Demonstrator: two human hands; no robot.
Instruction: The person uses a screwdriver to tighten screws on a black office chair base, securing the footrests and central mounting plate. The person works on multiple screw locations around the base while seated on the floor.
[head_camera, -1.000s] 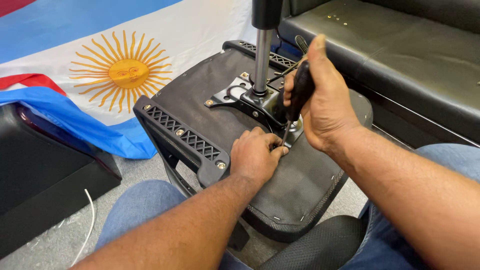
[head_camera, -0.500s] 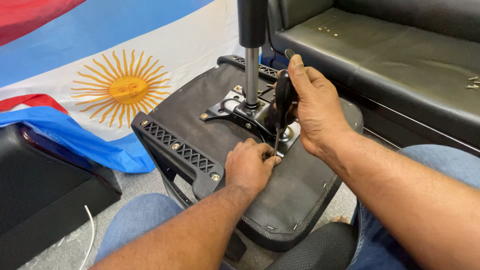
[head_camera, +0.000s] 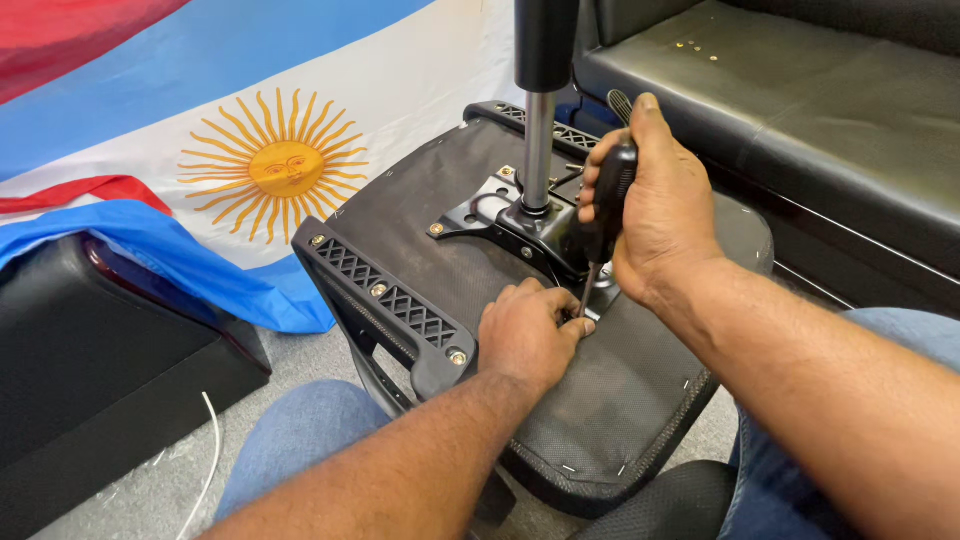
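Screwdriver (head_camera: 607, 205): we see it upright, black handle up, its thin shaft running down to the metal plate (head_camera: 520, 225) on the upturned seat (head_camera: 610, 390).
Right hand (head_camera: 655, 205): we find it clenched round the screwdriver handle, thumb pointing up.
Left hand (head_camera: 525, 335): it rests on the seat fabric, fingertips pinched at the foot of the shaft; we cannot tell what they grip there.
Plate: bolted to the middle of the seat's underside, just beside both hands.
Post (head_camera: 540, 100): a steel column with a black sleeve stands up from the plate, near the right hand.
Armrest bracket (head_camera: 385, 300): black plastic with a lattice and screws, along the seat's left edge.
Flag (head_camera: 250, 150): light blue and white with a yellow sun, spread on the floor beyond the seat.
Sofa (head_camera: 800, 110): dark leather, to the right.
Knees (head_camera: 300, 440): ours, in blue jeans, under the seat.
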